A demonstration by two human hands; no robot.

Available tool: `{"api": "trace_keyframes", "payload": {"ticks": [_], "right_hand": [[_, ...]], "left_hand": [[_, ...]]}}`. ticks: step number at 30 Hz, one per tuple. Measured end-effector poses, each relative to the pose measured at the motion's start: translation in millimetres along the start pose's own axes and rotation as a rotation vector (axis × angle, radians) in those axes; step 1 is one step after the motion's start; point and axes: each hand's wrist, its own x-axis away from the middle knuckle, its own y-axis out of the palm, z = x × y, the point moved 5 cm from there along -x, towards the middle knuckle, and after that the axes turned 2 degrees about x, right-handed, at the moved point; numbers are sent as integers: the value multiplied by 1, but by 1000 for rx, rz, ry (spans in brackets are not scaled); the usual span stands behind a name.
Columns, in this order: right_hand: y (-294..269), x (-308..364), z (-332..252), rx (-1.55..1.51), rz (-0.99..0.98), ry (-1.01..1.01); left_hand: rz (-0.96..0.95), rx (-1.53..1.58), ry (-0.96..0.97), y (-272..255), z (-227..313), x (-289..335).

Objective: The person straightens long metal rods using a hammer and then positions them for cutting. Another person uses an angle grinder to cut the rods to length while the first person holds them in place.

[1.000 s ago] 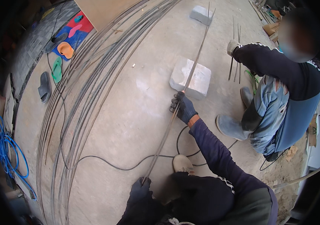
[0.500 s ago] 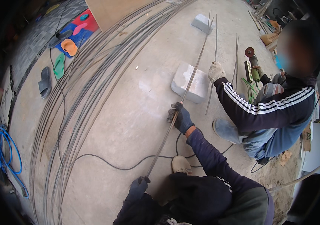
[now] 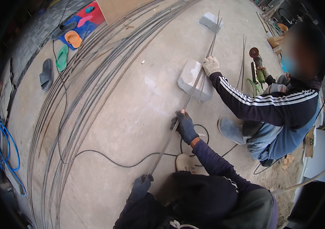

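Here is the line that matters: a slender set of straight, dull grey metal rods (image 3: pixel 166 144) runs slantwise from low on the left, close by the person's lap, up and away to the right, toward the pale blocks. At the near end, the left hand (image 3: pixel 141 186), in a dark blue-grey knitted glove, has its fingers wrapped round the rods. Farther out along the same axis, the right hand (image 3: pixel 187 128), gloved to match, has its fingers curled round them too, and of the two it is the nearer to the chunky white block (image 3: pixel 187 72). From those right fingers the rods reach onward, up and rightward, passing across the block in this view; whether they touch it, I cannot tell. And look beyond: a co-worker's hand in an off-white knitted glove (image 3: pixel 211 66) comes in from the right, its fingers closed on a thin rod that converges with the person's own near the block's upper right; how many rods it grips is impossible to say. Farther on, the tips stand out by a smaller pale block (image 3: pixel 209 21), while well off to the left a long bundle of loose grey rods (image 3: pixel 94 89) lies across the concrete floor (image 3: pixel 107 131).
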Motion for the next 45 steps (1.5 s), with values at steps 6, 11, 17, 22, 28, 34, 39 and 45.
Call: {"api": "trace_keyframes", "payload": {"ticks": [6, 11, 17, 22, 28, 34, 39, 45], "right_hand": [[-51, 2, 0, 167, 94, 29], [-119, 3, -20, 845, 321, -302], [-150, 16, -28, 1331, 116, -231], [-140, 39, -18, 1640, -3, -230], [-137, 44, -17, 1599, -27, -249], [-140, 42, -15, 1608, -108, -256], [-137, 47, -22, 1395, -147, -103], [-124, 43, -59, 1098, -8, -222]], "left_hand": [[20, 11, -31, 1, 4, -1], [7, -7, -117, 0, 12, 3], [-6, 18, -125, 4, 20, 4], [-15, -1, -97, 5, 20, 2], [-3, -14, -141, 4, 10, 3], [-11, 15, -137, 5, 7, 1], [4, 73, -146, 6, 4, 2], [-5, 63, -130, 5, -1, 0]]}}
